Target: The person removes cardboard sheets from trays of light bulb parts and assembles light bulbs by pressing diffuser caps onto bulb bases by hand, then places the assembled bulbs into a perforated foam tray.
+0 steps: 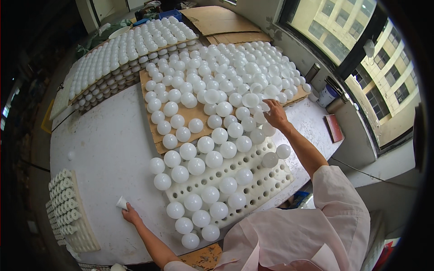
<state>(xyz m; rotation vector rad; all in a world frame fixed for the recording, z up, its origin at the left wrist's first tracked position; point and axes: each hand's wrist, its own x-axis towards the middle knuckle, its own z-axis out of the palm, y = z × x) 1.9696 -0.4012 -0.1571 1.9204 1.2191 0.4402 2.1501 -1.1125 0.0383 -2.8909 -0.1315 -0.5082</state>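
In my left hand point(131, 214), fingers closed, is a small white cup-shaped plastic piece point(121, 202), held above the pale table at the left. My right hand point(276, 115) reaches to the right side of a large spread of white bulb globes point(224, 109). Its fingers are apart and at the globes; whether they touch one is hard to make out. Nearer me lies a white foam tray point(260, 183) with rows of round holes. White bulbs point(210, 194) stand along part of it, and two more globes point(270, 160) sit at its right end.
Brown cardboard point(199, 115) lies under the loose globes. Stacked trays of bulbs point(131, 47) rise at the far left. A tray of small white parts point(68, 203) sits at the left edge. Flat cardboard point(221, 20), a red box point(333, 128) and a window edge the table.
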